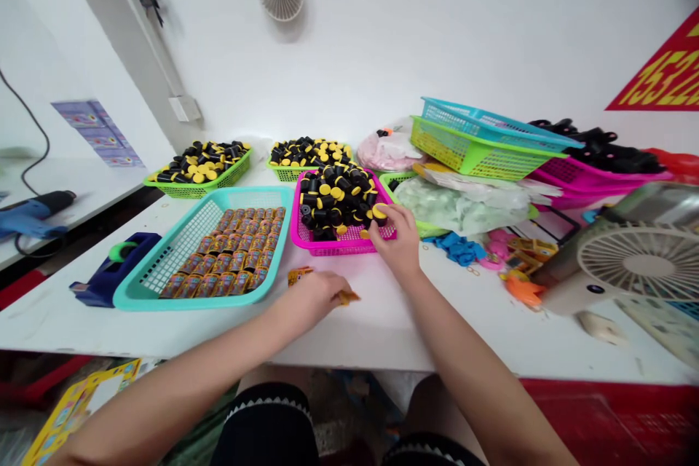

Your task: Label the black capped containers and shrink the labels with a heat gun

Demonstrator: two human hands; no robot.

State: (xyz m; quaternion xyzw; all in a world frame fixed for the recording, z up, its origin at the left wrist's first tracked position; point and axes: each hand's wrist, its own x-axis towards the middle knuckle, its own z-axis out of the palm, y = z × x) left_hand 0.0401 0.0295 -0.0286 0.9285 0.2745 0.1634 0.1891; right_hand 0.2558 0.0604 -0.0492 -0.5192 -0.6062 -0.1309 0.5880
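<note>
At the pink basket (328,249), the right hand (401,239) pinches a yellow-capped piece (378,214), where a knock could spill the heap (336,193), while the left hand (317,297), fingers closed, holds an orange slip (349,298).

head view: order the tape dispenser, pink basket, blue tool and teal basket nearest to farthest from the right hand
1. Pink basket: right hand is at its front right corner.
2. Teal basket: left of the pink one.
3. Tape dispenser: beside the teal basket's left side.
4. Blue tool: far left.
</note>
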